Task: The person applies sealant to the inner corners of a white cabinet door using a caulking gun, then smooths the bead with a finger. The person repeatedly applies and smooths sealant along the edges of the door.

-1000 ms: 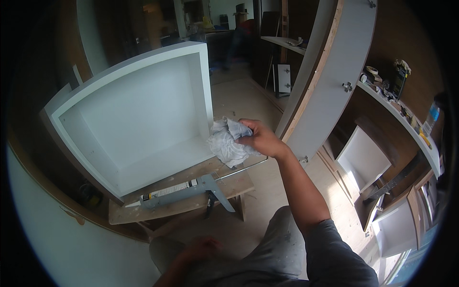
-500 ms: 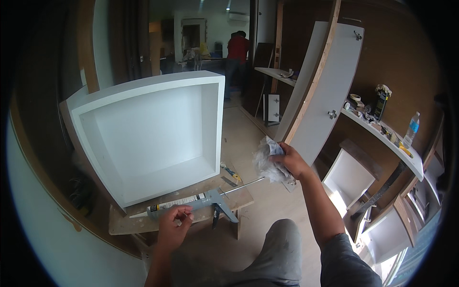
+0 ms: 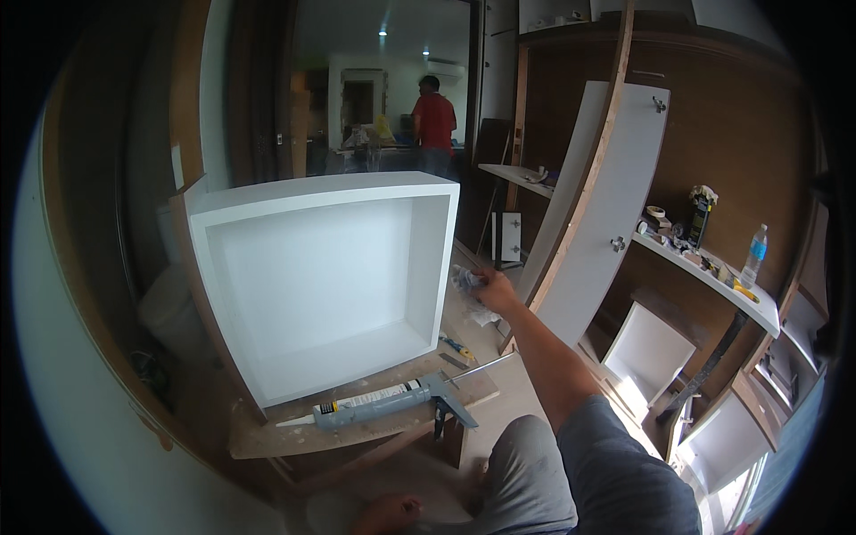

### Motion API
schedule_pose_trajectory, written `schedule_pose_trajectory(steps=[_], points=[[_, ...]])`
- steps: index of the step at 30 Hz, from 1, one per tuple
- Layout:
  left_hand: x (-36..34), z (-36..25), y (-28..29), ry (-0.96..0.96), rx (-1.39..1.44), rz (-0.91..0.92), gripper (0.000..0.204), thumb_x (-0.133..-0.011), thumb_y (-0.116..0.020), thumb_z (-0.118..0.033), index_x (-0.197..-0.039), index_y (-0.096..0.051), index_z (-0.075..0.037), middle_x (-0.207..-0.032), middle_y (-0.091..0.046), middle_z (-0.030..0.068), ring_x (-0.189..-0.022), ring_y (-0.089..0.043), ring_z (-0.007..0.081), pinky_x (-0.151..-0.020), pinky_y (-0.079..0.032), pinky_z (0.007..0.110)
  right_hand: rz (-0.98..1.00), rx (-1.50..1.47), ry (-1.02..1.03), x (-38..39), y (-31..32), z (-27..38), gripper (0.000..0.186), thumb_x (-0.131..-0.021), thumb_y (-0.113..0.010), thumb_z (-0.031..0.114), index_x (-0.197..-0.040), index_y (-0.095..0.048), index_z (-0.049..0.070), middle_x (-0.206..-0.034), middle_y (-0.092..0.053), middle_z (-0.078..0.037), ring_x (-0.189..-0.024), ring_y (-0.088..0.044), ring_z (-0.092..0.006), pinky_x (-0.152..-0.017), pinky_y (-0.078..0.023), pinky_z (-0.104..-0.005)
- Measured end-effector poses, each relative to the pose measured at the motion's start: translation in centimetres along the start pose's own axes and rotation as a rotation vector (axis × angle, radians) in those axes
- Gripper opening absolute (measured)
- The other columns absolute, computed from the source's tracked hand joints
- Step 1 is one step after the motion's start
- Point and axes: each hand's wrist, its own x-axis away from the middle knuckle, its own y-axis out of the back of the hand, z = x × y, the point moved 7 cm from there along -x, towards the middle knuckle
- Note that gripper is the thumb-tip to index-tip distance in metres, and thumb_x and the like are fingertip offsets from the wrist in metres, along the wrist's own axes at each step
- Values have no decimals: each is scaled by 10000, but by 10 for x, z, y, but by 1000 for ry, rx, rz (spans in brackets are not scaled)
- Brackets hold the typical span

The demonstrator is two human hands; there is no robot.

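Observation:
My right hand (image 3: 495, 291) reaches forward beside the right edge of a white open-fronted box (image 3: 312, 267), its fingers closed round a crumpled whitish wad (image 3: 465, 282). Whether the wad is cloth, paper or plastic I cannot tell. The white box stands upright on a low wooden bench (image 3: 267, 439). In front of it lies a grey caulking gun (image 3: 428, 392) with a sealant tube in it, nozzle to the left and rod to the right. Low at the bottom edge, dim and partly cut off, is my left hand (image 3: 392, 513); its fingers do not show clearly.
A utility knife (image 3: 459, 346) and a dark flat strip (image 3: 453, 361) lie on the bench. A wooden post (image 3: 580, 187) and a white door panel (image 3: 615, 196) lean at right. Beyond is a shelf (image 3: 713, 283) with a bottle (image 3: 755, 254). A person in red (image 3: 434, 120) stands far back.
My right hand has moved left and forward with the wad, toward the box's right edge. My left hand has dropped away from the caulking gun. The view has shifted; the person behind stands more upright.

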Motion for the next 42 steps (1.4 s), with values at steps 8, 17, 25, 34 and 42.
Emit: schedule_pose_trajectory(steps=[8,17,25,34,42], points=[[3,-15,17,87,-183,20,369,-979,-715,-418,-1153,-770,-97,-1094,-780,136,-1012,-750,299,-930,-572,409,46,-156,-86,-38,-62,-6,435,-860,-770,120,-1288,-764,197,-1207,-763,-167,-1093,-738,-323,-987,-575,-405],[-2,-46,24,366,-184,-116,340,-962,-747,-393,-1116,-793,-93,-1023,-795,139,-947,-765,280,-891,-584,398,576,226,356,-26,-138,-22,365,-822,-770,80,-1186,-785,101,-1184,-755,-182,-1109,-717,-362,-987,-574,-398],[-2,-56,23,409,-243,-172,290,-948,-776,-328,-1117,-804,-94,-1012,-803,124,-933,-765,246,-885,-584,377,645,456,248,23,-101,-40,370,-813,-736,145,-1145,-757,-16,-1197,-751,-218,-1134,-733,-351,-989,-592,-426],[26,-86,7,488,-31,-254,307,-957,-785,-303,-1134,-790,-53,-1028,-805,126,-981,-757,190,-927,-572,360,577,263,292,50,-66,-25,386,-722,-835,236,-1055,-772,51,-1089,-772,-161,-1080,-729,-350,-955,-590,-420],[12,-74,18,343,-11,-228,341,-966,-781,-330,-1147,-783,-41,-1060,-805,128,-1022,-759,206,-948,-569,366,627,419,190,74,-46,-18,408,-719,-830,228,-1062,-780,12,-1120,-764,-219,-1077,-740,-374,-952,-602,-430]])
